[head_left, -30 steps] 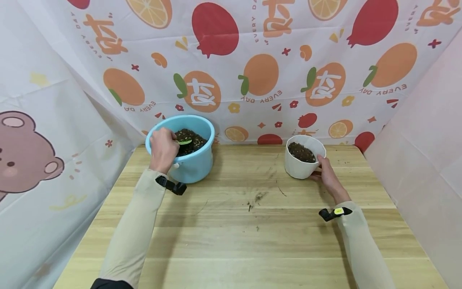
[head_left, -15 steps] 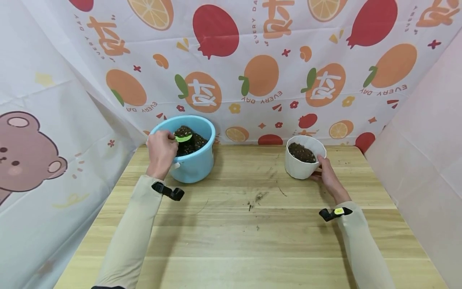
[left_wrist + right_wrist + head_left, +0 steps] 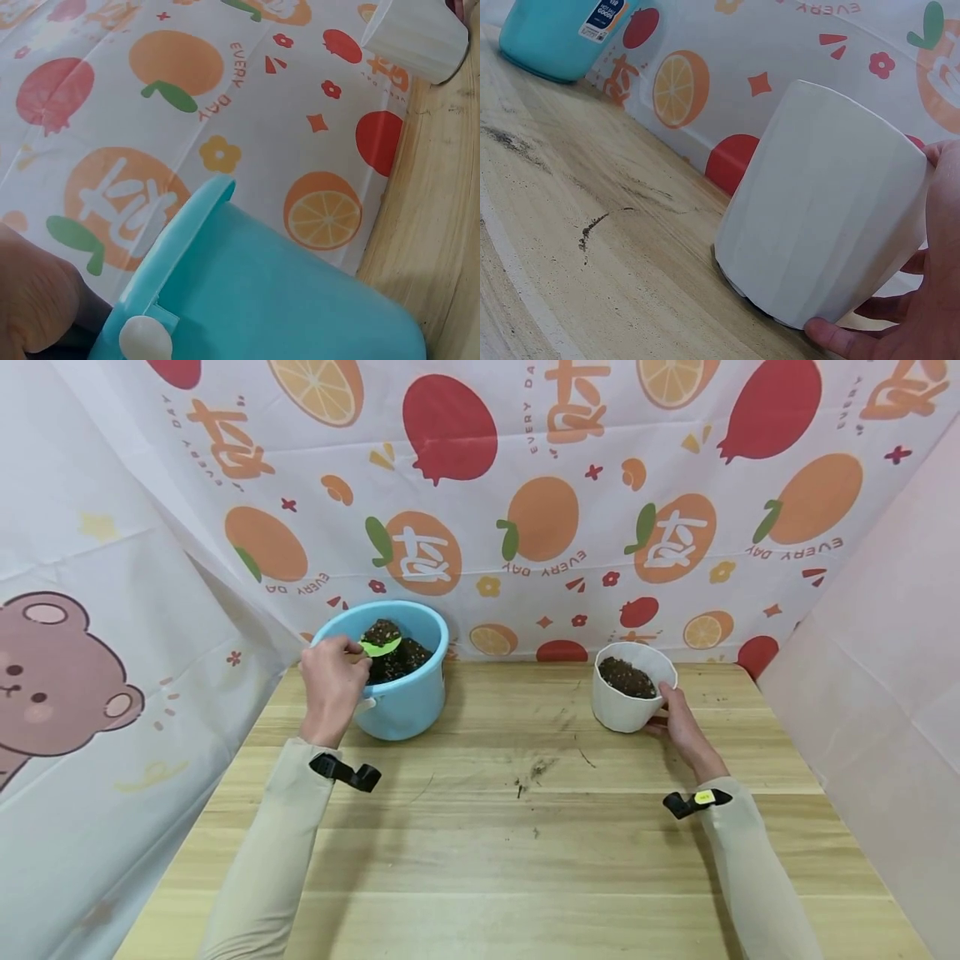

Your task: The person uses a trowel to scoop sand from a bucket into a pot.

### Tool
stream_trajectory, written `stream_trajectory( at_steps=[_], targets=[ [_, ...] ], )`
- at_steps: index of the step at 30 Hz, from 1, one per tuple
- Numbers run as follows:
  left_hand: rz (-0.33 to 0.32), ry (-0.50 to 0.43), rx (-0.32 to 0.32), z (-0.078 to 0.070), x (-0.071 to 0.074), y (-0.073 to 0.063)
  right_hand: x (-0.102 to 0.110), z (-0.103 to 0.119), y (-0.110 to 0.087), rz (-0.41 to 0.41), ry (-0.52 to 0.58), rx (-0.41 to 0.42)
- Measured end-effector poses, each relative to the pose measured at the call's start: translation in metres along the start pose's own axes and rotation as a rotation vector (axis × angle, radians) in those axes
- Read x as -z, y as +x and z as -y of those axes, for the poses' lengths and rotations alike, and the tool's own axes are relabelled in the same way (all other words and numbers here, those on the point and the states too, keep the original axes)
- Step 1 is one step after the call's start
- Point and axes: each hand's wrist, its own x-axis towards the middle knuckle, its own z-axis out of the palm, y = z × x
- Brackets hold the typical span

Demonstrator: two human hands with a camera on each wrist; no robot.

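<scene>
At the table's back left stands a light blue bucket (image 3: pixel 401 710) holding dark soil (image 3: pixel 408 662). My left hand (image 3: pixel 332 685) reaches over its near rim and grips a green trowel (image 3: pixel 381 648), heaped with soil, above the soil in the bucket. In the left wrist view that hand (image 3: pixel 34 300) shows only partly, and the trowel is hidden. My right hand (image 3: pixel 684 731) holds a white ribbed flowerpot (image 3: pixel 621 708), part filled with soil, by its right side. The right wrist view shows the thumb near the pot's rim and fingers (image 3: pixel 847 341) low by its base.
The wooden table (image 3: pixel 480 860) has smudges of spilled soil (image 3: pixel 540 768) between bucket and pot. A fruit-print cloth (image 3: pixel 480 527) hangs right behind both containers. White cloth also hangs along the left and right sides.
The trowel has come up out of the bucket's soil with a heap on it, and my left hand has shifted slightly left and back. My right hand and the flowerpot have stayed put.
</scene>
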Motion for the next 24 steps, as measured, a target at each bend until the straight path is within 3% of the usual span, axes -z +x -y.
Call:
stream_trajectory(
  at_steps=[12, 24],
  targets=[
    [-0.022, -0.012, -0.017, -0.007, 0.007, -0.005, 0.0, -0.003, 0.001, -0.001, -0.01, -0.006],
    [-0.065, -0.064, -0.076, -0.032, 0.019, -0.004, 0.0, -0.001, -0.001, -0.017, -0.027, -0.004]
  ],
)
